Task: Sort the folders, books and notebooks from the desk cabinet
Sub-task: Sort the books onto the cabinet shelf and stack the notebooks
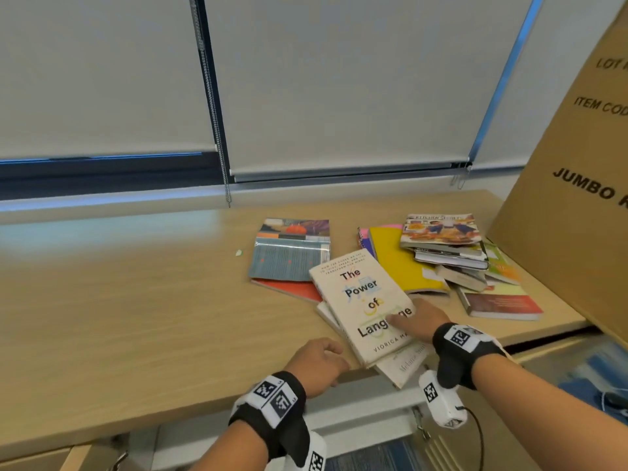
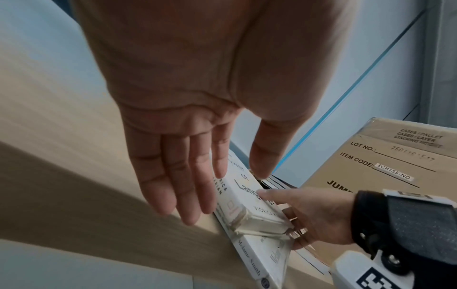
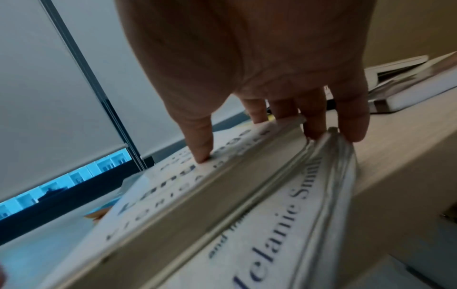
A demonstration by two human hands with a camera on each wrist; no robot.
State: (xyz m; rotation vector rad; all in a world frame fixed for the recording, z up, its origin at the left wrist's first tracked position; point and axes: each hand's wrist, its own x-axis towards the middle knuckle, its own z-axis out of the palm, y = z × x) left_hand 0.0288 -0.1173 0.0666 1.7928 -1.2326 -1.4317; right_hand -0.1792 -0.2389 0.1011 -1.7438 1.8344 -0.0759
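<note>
- Cardboard box (image 1: 577, 185): stands at the right end of the counter (image 1: 136, 317), printed "JUMBO", "ITEM CODE" and "LOT NO."; its lower edge is just beside the book pile.
- Book pile (image 1: 452, 256): several books lie crookedly stacked on the counter's far right, a cookbook (image 1: 440, 230) on top; a yellow folder (image 1: 401, 263) lies partly under the pile.
- Striped notebook (image 1: 289, 256): lies flat left of the yellow folder, resting on a red folder (image 1: 292, 288).
- "The Power of Language" book (image 1: 365, 305): lies face up at the counter's near edge, on top of a white book marked "Melanie Smith" (image 1: 406, 363) that overhangs the edge.
- Right hand (image 1: 423, 319): thumb pressed on the top book's cover, fingers curled round the right edges of both books; it grips them.
- Left hand (image 1: 317, 363): fingers straight and relaxed, holding nothing, over the counter edge just beside the two books' left side.
</note>
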